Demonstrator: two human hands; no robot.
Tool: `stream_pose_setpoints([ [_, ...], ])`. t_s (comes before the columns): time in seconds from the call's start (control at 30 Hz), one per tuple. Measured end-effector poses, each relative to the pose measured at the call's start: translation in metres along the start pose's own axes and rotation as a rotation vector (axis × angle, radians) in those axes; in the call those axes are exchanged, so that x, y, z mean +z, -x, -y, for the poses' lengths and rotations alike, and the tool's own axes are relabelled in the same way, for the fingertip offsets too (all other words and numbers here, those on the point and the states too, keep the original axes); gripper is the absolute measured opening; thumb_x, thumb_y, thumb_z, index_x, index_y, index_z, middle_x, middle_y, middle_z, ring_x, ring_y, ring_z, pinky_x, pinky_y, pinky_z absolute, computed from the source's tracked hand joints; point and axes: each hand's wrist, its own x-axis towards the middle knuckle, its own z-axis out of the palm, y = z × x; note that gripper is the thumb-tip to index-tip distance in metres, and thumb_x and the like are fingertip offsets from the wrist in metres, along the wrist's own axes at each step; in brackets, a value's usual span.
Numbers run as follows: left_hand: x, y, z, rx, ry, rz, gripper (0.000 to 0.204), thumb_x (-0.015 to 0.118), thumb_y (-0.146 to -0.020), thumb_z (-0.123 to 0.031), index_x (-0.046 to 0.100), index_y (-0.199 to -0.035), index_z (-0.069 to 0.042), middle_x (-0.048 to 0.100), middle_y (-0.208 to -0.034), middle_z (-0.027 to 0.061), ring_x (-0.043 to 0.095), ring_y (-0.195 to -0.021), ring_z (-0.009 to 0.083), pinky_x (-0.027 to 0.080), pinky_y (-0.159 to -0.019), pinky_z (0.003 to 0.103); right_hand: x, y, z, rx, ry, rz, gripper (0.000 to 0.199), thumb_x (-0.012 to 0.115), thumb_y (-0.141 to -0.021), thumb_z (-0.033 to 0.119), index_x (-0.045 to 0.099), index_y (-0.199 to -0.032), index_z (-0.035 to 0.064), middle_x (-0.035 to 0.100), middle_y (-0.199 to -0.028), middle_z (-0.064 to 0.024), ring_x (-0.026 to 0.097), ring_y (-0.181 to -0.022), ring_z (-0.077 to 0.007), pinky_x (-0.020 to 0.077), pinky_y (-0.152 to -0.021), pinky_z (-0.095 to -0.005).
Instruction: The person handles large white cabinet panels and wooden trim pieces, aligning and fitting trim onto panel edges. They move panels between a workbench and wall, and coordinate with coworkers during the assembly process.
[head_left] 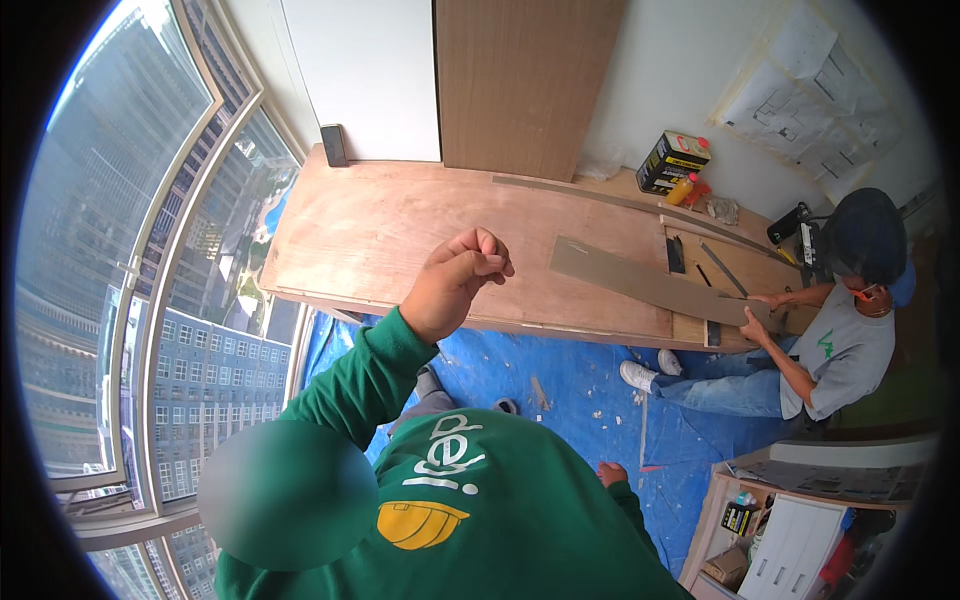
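Looking down from above, the view shows a person in a green shirt (480, 500) standing just below, with one raised hand (462, 268) curled into a loose fist that holds nothing, over the front edge of a wide plywood platform (380, 230). This person's other hand (610, 472) hangs low above the blue tarpaulin (570, 390); its fingers are too small to judge. The wearer's own hands lie outside the picture, so their grip cannot be told. A long brown strip (640, 280) lies slanted on the right part of the platform, and a seated person (840, 350) presses its far end with both hands (758, 315) (flat on it, as far as one can see). The left half of the platform is bare up to the curved window (150, 300). Between the platform edge and a low white cabinet (790, 545) the tarpaulin leaves a narrow free floor, partly taken by the seated person's legs. A yellow and black can (672, 160) stands at the back wall.
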Motion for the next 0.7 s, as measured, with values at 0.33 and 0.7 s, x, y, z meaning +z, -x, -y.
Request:
stream_pose_setpoints([
  [0.33,-0.052,0.072,0.089,-0.363,-0.213,0.198,0.009,0.055,-0.104,-0.011,0.061,-0.106,-0.004,0.065,-0.106,0.0039,0.061,-0.109,0.0142,0.046,-0.100,0.032,-0.002,-0.077,-0.047,0.063,0.013,0.028,0.027,0.071,-0.093,0.026,0.065,-0.109,0.0063,0.067,-0.085,-0.0115,0.062,-0.061,-0.0231,0.0497,-0.052,-0.0391],
  [0.7,-0.184,0.056,0.035,-0.581,-0.178,0.463,0.034,0.052,-0.107,-0.025,0.068,-0.115,0.004,0.069,-0.125,0.0156,0.062,-0.118,0.0217,0.047,-0.104,0.036,0.057,0.009,0.122,-0.051,0.173,-0.048,0.026,0.067,-0.095,0.027,0.066,-0.115,0.0116,0.068,-0.090,-0.0124,0.064,-0.068,-0.0245,0.0528,-0.060,-0.0417],
])
